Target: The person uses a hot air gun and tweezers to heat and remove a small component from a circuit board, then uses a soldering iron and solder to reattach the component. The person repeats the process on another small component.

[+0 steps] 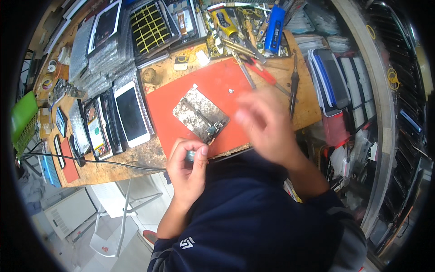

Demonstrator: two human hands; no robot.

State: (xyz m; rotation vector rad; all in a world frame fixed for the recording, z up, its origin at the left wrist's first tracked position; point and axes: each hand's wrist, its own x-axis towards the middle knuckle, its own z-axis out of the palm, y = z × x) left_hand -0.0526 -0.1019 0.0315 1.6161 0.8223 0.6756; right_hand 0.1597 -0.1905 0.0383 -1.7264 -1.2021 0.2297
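Stained metal plate (189, 106) is lying on the orange mat (217, 77), just beyond the left hand (187, 165), which is pinching a small greyish object (190, 156). To the right, the blurred right hand (265, 120) is hovering; whether it is gripping anything, I cannot tell. A small circuit piece (212, 129) is remaining at the plate's near end, while the far part is lying uncovered; what else is left is not showing.

navy top (258, 213) | white angular emblem (186, 243) | grey sleeve panel (353, 238)

Mat (215, 79): I see it under a panel (192, 111).
Screen (131, 113): left of the mat.
Tools (249, 34): mostly behind the mat.
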